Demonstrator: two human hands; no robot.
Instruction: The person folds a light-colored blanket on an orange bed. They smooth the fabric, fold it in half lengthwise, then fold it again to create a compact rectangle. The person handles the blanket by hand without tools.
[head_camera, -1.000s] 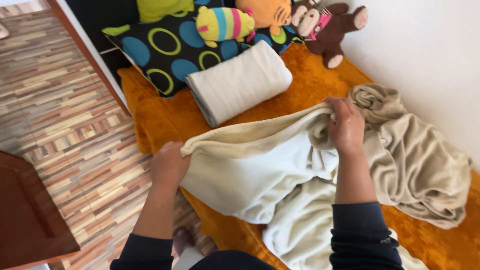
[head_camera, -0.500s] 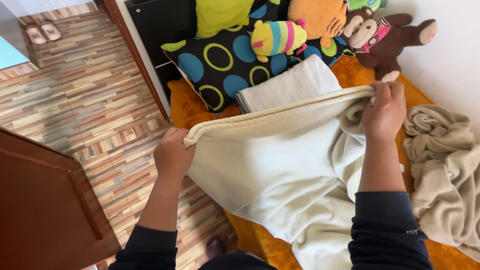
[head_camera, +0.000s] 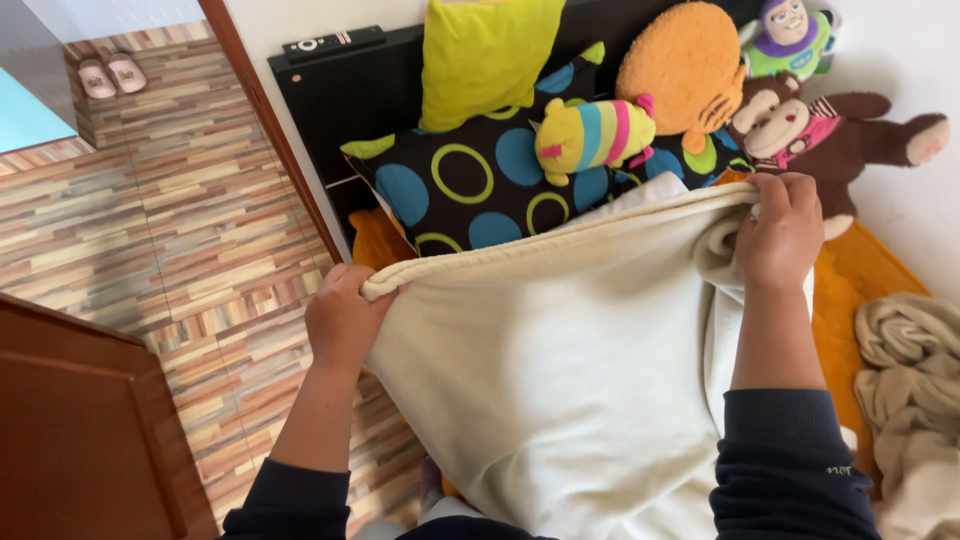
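Holding up a cream blanket (head_camera: 570, 370) by its top hem, stretched out between both hands above the orange-covered bed (head_camera: 850, 290)

Pinching the near corner with the left hand (head_camera: 343, 318), fingers (head_camera: 352, 285) curled fully closed over the rolled edge; clutching the far corner with the right hand (head_camera: 785, 235), fingers folded tight around a bunched wad of cloth

Hanging down from that hem towards the lap, with the lower part falling out of view at the bottom of the picture

Just behind the raised hem: a black pillow with coloured rings (head_camera: 470, 180), a striped soft toy (head_camera: 590, 135) and a brown monkey toy (head_camera: 810, 125). Off to the right on the bed, well apart from the hands, a crumpled beige blanket (head_camera: 915, 370). To the left, a patterned wooden floor (head_camera: 150, 230)

Looks like the opening-out stage, hem pulled taut and roughly level. Calls next, most likely, for an even grip on both corners and matched height of the two hands, so as to avoid sagging in the middle or slipping from the looser, bunched right corner
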